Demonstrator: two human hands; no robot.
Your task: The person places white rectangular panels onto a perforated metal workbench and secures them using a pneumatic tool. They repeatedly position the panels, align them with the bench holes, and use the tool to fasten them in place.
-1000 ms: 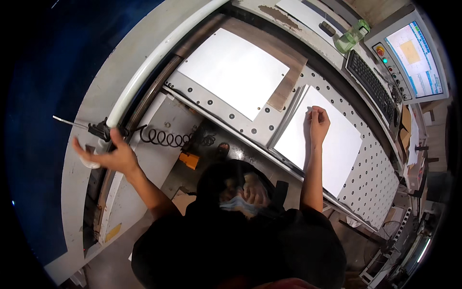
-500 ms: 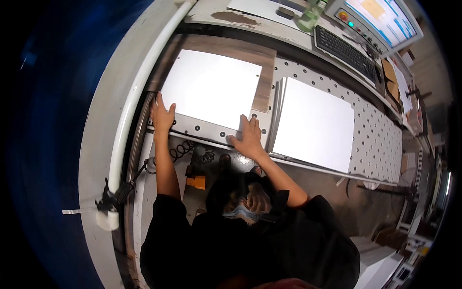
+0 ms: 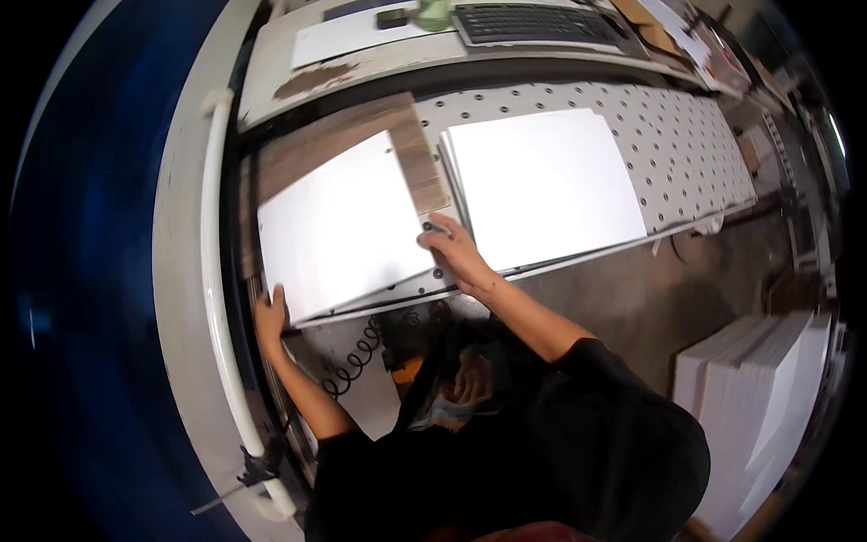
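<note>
1. On the near left part of the dotted, pale surface (image 3: 668,135), a white panel (image 3: 343,226) lies askew over a brown wood-grain board (image 3: 415,149), which shows past the panel's far and right edges. The panel's near left corner reaches the front edge of the surface.

2. At that near left corner is the left hand (image 3: 270,316), its thumb pointing away from the body. Whether its grip pinches the panel or only presses against it, I cannot tell.

3. Beside the panel's right edge is the right hand (image 3: 456,256), its fingers bent and reaching toward that edge. I cannot tell whether its grip is pressed together on the panel.

4. To the right of the right hand, a stack of white sheets (image 3: 542,181) rests on the same surface, its layers visible along the left side.

5. Left of the panel runs a white rail (image 3: 217,271), with a black fitting (image 3: 259,465) near its lower end. A black coiled cord (image 3: 357,361) hangs below the surface.

6. Beyond the surface, on a worn ledge (image 3: 271,81), are a black keyboard (image 3: 533,25) and a green bottle (image 3: 432,14).
</note>
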